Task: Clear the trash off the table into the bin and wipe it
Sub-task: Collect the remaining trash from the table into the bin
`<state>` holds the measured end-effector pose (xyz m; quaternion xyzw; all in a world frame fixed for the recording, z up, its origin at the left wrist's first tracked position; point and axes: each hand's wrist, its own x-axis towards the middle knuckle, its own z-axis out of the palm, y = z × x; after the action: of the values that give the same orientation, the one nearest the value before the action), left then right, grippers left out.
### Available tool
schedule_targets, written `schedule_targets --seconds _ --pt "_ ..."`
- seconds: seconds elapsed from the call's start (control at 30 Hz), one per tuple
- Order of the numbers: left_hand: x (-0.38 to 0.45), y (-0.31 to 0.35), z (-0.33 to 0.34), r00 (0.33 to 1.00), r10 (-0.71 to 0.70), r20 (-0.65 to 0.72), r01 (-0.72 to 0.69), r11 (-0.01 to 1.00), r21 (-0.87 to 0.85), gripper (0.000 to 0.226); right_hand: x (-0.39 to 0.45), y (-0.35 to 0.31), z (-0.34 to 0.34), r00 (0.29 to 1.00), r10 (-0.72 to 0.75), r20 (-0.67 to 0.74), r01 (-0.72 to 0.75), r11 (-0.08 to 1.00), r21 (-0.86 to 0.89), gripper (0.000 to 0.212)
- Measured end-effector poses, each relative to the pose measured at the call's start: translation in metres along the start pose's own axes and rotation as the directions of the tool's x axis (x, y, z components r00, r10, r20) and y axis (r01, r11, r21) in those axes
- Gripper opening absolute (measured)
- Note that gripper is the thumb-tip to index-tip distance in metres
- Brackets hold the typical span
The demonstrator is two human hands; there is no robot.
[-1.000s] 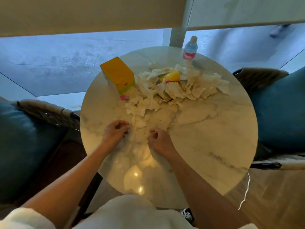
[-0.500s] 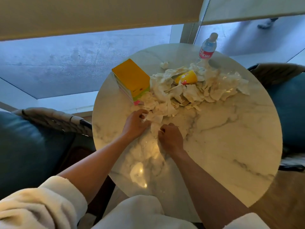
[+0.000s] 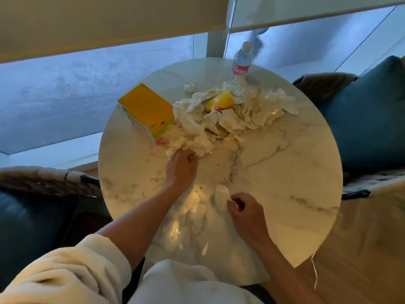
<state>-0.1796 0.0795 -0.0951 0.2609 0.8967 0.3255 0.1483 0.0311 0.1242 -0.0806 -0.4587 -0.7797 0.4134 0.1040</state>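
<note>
Yellow cup (image 3: 221, 101) sideways amid crumpled tissues (image 3: 247, 115).

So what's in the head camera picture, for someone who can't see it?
Two hands gather crumpled tissues on a round marble table: the left hand grips the pile, the right hand pinches one tissue. Behind sit a yellow box, a tipped yellow cup and a water bottle.

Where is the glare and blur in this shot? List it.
Head view: warm glare patches on the marble table near the person, between the left hand and right hand; the water bottle and the window behind it are motion-smeared; wide-angle distortion bends the table rim and window frame; the crumpled tissues are soft, their edges indistinct.
</note>
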Motion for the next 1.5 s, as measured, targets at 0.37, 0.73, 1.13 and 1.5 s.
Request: schedule_targets --seconds 0.37,0.73,1.13,1.5 --pt "-0.102 0.041 0.006 0.956 -0.075 0.283 0.152 0.953 -0.262 0.014 -0.023 0.041 -0.057 0.985 0.137 -0.106 -0.124 0.985 0.119 0.019" --pt "-0.181 0.100 0.064 0.798 0.025 0.602 0.238 0.904 -0.354 0.021 -0.066 0.149 -0.143 0.870 0.376 -0.318 -0.299 0.916 0.266 0.013" --pt "-0.275 0.175 0.192 0.609 0.006 0.793 0.179 0.973 -0.145 0.013 -0.103 0.337 -0.200 0.768 0.602 -0.219 -0.553 0.795 0.248 0.012" --pt "-0.302 0.154 0.336 0.519 -0.279 0.808 0.321 0.940 0.118 0.044 -0.064 0.458 -0.167 0.740 0.666 0.100 -0.673 0.727 0.139 0.022"
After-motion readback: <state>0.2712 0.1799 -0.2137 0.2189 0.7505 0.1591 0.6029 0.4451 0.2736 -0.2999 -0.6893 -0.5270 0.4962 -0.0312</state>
